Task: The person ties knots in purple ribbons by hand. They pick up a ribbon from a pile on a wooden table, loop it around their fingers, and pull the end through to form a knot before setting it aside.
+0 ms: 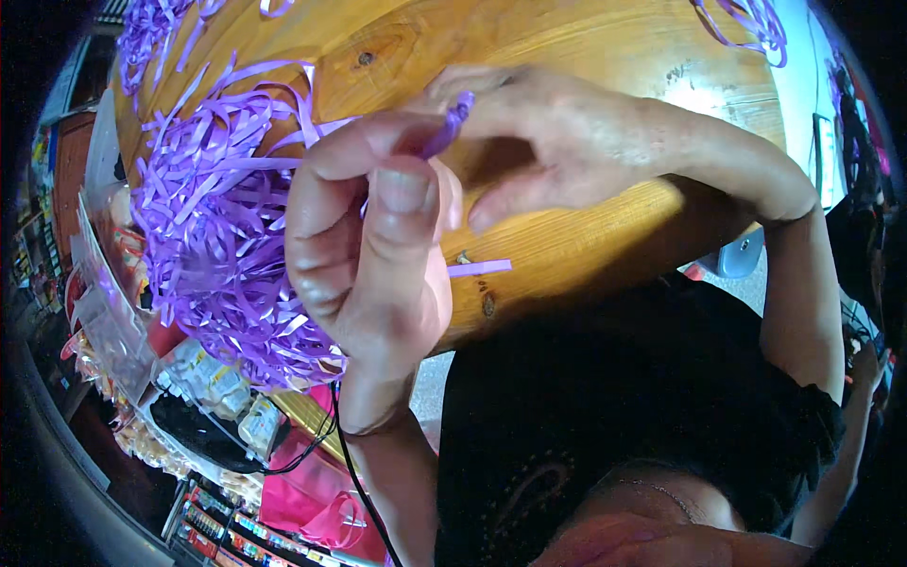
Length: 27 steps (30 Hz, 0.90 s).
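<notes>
My left hand (383, 236) is raised over the table, closed, its thumb and index finger pinching a purple ribbon (458, 118). A short twisted end of that ribbon sticks out past the fingertips. Just behind it, my right hand (557, 123) reaches in from the right with the thumb spread from the fingers. Part of its fingers is blurred or hidden by the left hand, and I see nothing in it. A flat, lighter purple strip (480, 269) shows below the left hand. Left of that hand lies a big tangled heap of shiny purple ribbon (222, 227).
All this is on a wooden table (586, 231) with a curved edge. More purple ribbon lies at the far left (146, 38) and far right (756, 28). Plastic packages (213, 378), a black cable (342, 463) and a pink bag (312, 501) are at the lower left.
</notes>
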Available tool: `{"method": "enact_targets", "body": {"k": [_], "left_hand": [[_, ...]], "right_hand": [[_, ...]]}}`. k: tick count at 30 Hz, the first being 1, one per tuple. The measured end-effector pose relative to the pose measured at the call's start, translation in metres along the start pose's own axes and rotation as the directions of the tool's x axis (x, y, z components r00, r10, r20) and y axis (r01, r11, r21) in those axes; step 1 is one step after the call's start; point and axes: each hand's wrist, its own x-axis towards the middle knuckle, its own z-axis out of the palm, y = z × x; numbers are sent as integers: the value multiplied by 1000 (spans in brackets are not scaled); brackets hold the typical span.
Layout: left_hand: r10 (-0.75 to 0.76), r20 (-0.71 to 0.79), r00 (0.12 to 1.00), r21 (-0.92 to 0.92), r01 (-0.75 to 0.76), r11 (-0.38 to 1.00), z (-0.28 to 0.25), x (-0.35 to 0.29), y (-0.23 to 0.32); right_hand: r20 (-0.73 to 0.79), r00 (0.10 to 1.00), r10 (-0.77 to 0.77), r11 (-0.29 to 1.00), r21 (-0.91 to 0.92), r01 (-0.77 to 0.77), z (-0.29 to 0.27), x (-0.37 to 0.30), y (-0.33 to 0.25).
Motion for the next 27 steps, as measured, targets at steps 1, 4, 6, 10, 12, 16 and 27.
{"method": "enact_targets", "body": {"k": [1,4,6,10,12,16,27], "left_hand": [[1,19,1000,0,-1,1000,5,-2,6],[46,94,995,63,-52,997,16,-6,23],[64,138,988,-21,-62,998,14,-2,38],[128,60,990,-251,-109,962,-13,7,72],[160,0,987,-209,-157,965,-27,5,76],[178,-59,982,-195,-186,963,-46,3,66],[759,-275,590,843,-232,486,-172,2,99]], "right_hand": [[-32,996,-80,991,107,83,5,6,-4],[124,992,-29,941,337,-14,12,15,-14],[283,947,154,891,373,-257,7,13,-20],[241,932,271,726,585,-362,-10,-2,-31],[90,906,413,721,576,-386,-26,-17,-33],[-143,910,389,803,537,-259,-51,-47,-25],[-373,716,590,767,536,-352,-79,-88,-22]]}}
